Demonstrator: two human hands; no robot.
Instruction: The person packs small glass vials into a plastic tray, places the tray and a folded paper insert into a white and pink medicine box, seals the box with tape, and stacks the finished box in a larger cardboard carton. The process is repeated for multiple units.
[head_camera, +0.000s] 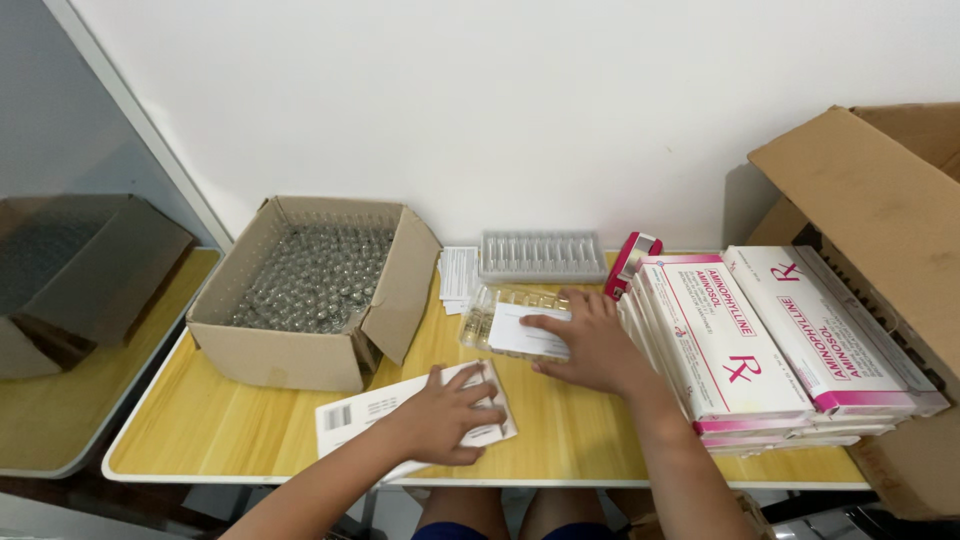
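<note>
— Hands first: where do we have them?

— Our left hand (452, 412) lies flat, fingers spread, pressing down on a flat white carton (400, 415) on the yellow desk (230, 420). It grips nothing; it only rests on top.

— And the right one?

— Our right hand (590, 345) reaches forward, palm down, fingers laid on a white paper leaflet (525, 332). That leaflet sits on a clear plastic tray of ampoules (490, 310), just beyond the left hand. The fingers are extended rather than closed, so we touch the leaflet without clasping it.

— What lies around them?

— Beyond the right hand's fingertips we see an empty grey ribbed tray (541, 256) near the wall, and a few folded leaflets (459, 275) beside it. To the right of the right hand, touching our wrist, a stack of white and pink boxes (725, 345) rises, with a second stack (830, 335) just beside it. A red tool (632, 262) stands past that stack; we cannot tell what kind. Left of the left hand and farther forward, an open cardboard box (300, 355) holds many small glass vials (315, 275).
</note>
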